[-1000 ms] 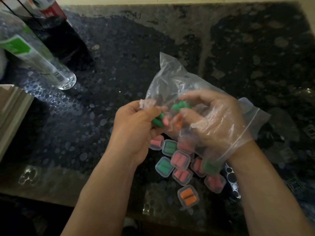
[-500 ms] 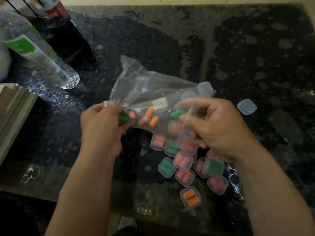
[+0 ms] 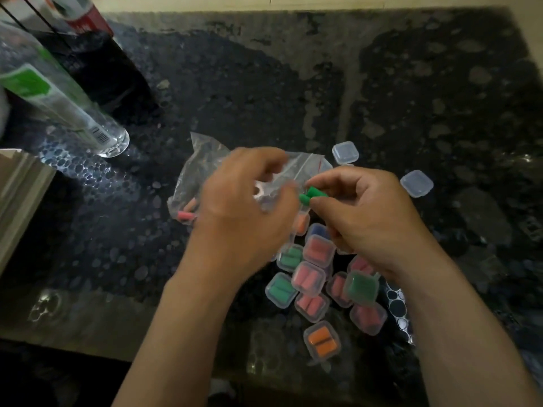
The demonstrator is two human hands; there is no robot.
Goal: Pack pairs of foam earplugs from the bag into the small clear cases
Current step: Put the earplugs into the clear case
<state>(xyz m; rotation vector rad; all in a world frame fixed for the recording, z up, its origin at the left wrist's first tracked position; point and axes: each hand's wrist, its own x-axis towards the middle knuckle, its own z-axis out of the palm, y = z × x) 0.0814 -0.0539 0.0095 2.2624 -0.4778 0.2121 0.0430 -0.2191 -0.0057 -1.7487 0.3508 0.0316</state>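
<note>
Right hand (image 3: 376, 218) pinches 2 green earplugs (image 3: 313, 195) beside the zip bag (image 3: 205, 160), grip of the blurred left hand (image 3: 244, 212) unclear; next, likely, 1 empty clear case (image 3: 345, 152), far right.

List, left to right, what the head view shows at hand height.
Clear bottle → pink earplug in the bag → left hand → green earplugs → right hand → empty clear case.

Right hand (image 3: 373, 218) pinches green earplugs (image 3: 316, 193); left hand (image 3: 244, 207) blurred over bag (image 3: 202, 160); filled cases (image 3: 308, 277) below.
</note>
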